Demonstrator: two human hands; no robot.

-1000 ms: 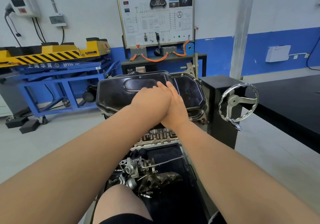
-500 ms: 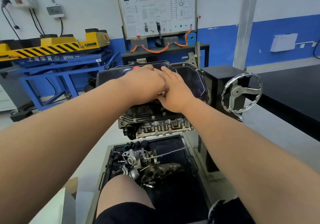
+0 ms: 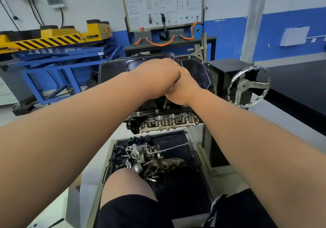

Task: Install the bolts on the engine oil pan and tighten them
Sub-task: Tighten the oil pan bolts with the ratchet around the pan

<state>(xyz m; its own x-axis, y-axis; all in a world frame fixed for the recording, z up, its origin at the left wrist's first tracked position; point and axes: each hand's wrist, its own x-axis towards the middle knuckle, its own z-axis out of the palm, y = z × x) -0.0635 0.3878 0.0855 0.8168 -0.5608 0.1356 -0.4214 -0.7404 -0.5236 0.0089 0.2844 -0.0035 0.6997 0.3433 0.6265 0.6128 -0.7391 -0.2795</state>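
The black oil pan [image 3: 194, 69] lies upside down on the engine block [image 3: 167, 122], which is held in a stand. My left hand [image 3: 158, 74] and my right hand [image 3: 183, 90] are pressed together over the pan's near edge, fingers curled. The left hand lies partly over the right. A thin metal tool shaft [image 3: 165, 103] runs down from under them to the pan flange. Both hands seem to grip its hidden handle. Small bolt heads [image 3: 156, 111] sit along the near flange.
A steel handwheel [image 3: 248, 86] sticks out of the stand on the right, next to a black table [image 3: 299, 86]. Below the engine, a black tray [image 3: 176, 139] holds loose engine parts [image 3: 141, 153]. A blue and yellow lift cart [image 3: 61, 51] stands at the left.
Both hands have come from the top of the pan toward its near edge and stayed together. The tool shaft now shows beneath them. The camera has tipped downward.
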